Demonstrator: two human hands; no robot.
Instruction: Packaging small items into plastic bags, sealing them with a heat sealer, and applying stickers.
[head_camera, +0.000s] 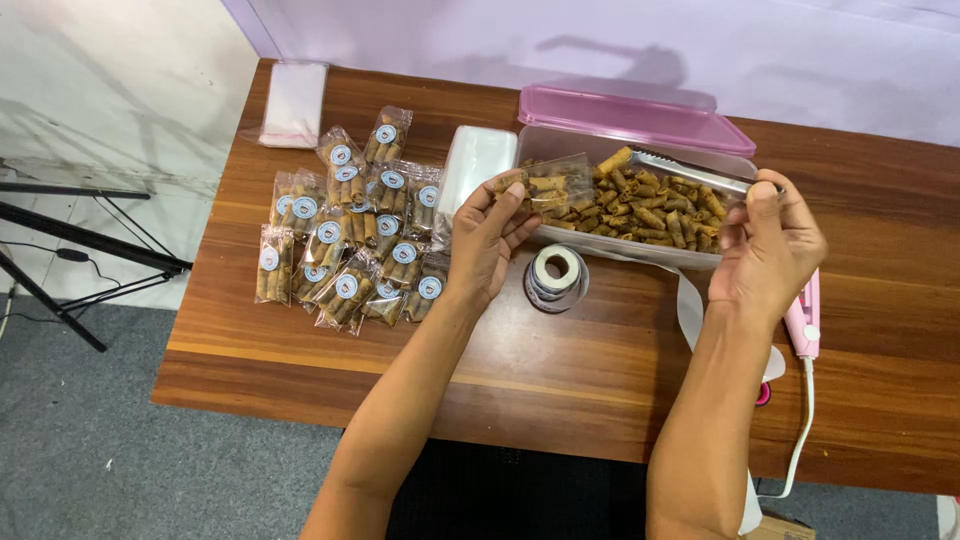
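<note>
A brown wood-grain tabletop (560, 380) carries everything seen. At its far edge a long rectangular tub (640, 250) of clear plastic is set, with a pink translucent lid (630, 118) propped behind it. The tub is filled with short, ridged, golden-brown rolls (650, 212). To the left, a loose heap of sealed packets (350, 235) is spread, each of glossy clear film with a round white-and-blue sticker. A stack of flat empty bags (293, 103) is laid at the far left corner. A round sticker roll (556, 277) stands between the wrists, its white backing strip trailing off to the right. A pink hand sealer (803, 318) with a white cord lies at the right.

A clear bag (545, 190) is pinched in the fingers of the left hand (487, 245) over the tub's left end; its long axis runs left to right, roughly level. Metal tongs (690, 170) are gripped at their near end by the right hand (768, 250), the tips pointing left and away across the rolls.
</note>
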